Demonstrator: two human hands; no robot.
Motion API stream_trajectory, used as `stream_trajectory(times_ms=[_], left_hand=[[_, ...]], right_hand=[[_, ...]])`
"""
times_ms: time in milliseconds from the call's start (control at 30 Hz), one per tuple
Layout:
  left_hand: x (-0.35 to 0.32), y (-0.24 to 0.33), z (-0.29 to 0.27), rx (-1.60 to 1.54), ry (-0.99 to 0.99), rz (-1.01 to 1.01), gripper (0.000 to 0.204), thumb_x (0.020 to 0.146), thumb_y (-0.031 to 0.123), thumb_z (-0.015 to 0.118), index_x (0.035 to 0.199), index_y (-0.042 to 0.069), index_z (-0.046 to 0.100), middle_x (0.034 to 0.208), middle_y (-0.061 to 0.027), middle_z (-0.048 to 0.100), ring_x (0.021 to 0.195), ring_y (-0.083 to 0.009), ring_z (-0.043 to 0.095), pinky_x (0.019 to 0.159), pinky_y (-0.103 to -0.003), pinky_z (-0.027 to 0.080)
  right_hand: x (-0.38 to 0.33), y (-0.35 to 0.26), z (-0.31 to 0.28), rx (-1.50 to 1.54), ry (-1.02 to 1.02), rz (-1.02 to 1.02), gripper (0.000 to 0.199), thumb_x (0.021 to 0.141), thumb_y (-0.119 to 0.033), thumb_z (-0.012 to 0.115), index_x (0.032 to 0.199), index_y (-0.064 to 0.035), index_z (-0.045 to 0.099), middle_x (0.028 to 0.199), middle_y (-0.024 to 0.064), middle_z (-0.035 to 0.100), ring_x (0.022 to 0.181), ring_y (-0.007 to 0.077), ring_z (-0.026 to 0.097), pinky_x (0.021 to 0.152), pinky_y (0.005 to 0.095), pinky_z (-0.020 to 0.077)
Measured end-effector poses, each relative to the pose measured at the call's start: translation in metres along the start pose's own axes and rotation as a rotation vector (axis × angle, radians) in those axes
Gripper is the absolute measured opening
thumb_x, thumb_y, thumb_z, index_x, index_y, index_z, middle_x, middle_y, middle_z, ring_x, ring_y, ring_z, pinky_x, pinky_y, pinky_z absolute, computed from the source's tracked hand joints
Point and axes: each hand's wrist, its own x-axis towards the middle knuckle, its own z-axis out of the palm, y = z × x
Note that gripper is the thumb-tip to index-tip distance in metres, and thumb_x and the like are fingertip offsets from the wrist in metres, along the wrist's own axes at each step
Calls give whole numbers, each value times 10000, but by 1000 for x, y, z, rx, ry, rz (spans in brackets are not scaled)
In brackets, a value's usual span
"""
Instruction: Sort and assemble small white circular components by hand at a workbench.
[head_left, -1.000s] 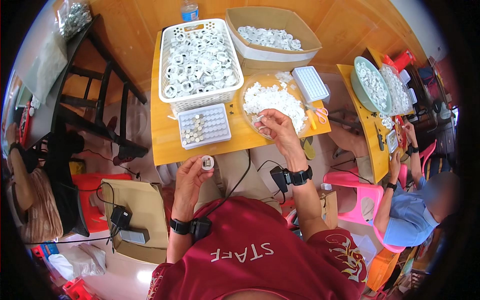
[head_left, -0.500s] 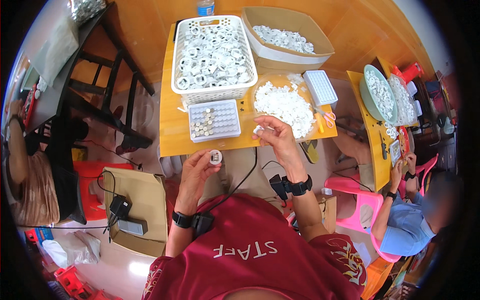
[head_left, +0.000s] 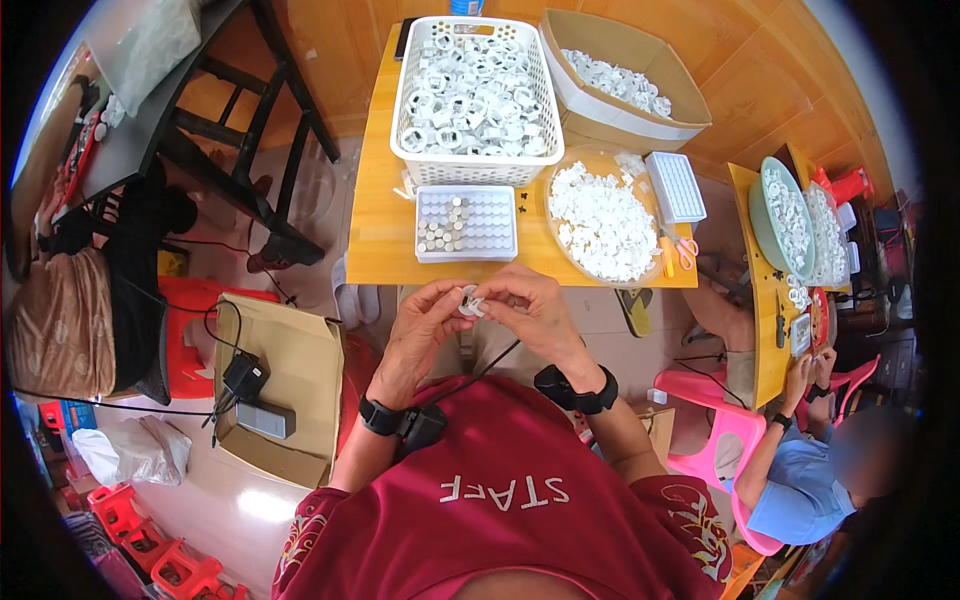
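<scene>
In front of my chest, just off the table's near edge, both hands meet around a small round white plastic part (head_left: 470, 303). My left hand (head_left: 412, 328) pinches it between thumb and fingers. My right hand (head_left: 542, 314) is closed at its other side, pressing a small white plastic piece against it; the fingertips largely hide that piece. Beyond the hands sits a white compartment tray (head_left: 492, 250) with several small silvery round pieces in its left part. To its right, a shallow round tray (head_left: 556, 243) bears a heap of small white plastic pieces (head_left: 605, 215).
A white basket (head_left: 478, 168) full of round white parts stands on the wooden table (head_left: 375, 240), beside a cardboard box (head_left: 625, 124). Scissors (head_left: 686, 250) lie at the right. A black cable crosses my lap. An open carton (head_left: 290, 385) is at my left; a co-worker (head_left: 800, 480) sits right.
My hands, apart before, have come together in front of me. The small white piece in my right hand now meets the round part in my left. The view has shifted slightly.
</scene>
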Motion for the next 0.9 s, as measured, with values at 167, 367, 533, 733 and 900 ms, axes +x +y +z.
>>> stream_trajectory(times_ms=[167, 367, 533, 733, 900], left_hand=[[0, 0, 0, -4, -7, -15, 210, 882, 146, 525, 1036, 9, 562, 888, -57, 615, 760, -120, 606, 660, -231, 519], [0, -2, -2, 13, -15, -13, 214, 885, 150, 521, 1040, 9, 562, 903, -60, 612, 752, -117, 606, 657, -227, 519], [1, -3, -1, 1, -12, -18, 215, 888, 148, 515, 1046, 11, 563, 918, -63, 611, 761, -121, 606, 665, -229, 519], [1, -5, -3, -4, -40, -5, 214, 891, 139, 508, 1050, 6, 561, 952, -67, 606, 796, -127, 600, 700, -243, 515], [0, -5, 0, -4, -45, 17, 204, 881, 122, 519, 1044, 8, 563, 966, -71, 604, 836, -129, 591, 718, -250, 505]], right_hand=[[1, -2, 4, -104, 41, -86, 142, 743, 33, 608, 878, -8, 626, 742, 39, 548, 641, 99, 545, 555, 218, 430], [4, -4, 6, -167, 53, -181, 131, 733, 27, 607, 857, -15, 625, 727, 54, 552, 617, 126, 544, 539, 232, 428], [4, -4, 5, -203, 41, -176, 135, 732, 25, 605, 859, -18, 622, 731, 58, 552, 612, 140, 540, 535, 247, 426], [3, -2, 7, -233, 55, -233, 117, 730, 34, 597, 841, -4, 592, 720, 70, 539, 587, 154, 533, 524, 243, 424], [1, 3, 10, -289, 61, -224, 108, 727, 38, 594, 817, 5, 544, 718, 79, 516, 576, 157, 532, 513, 244, 428]])
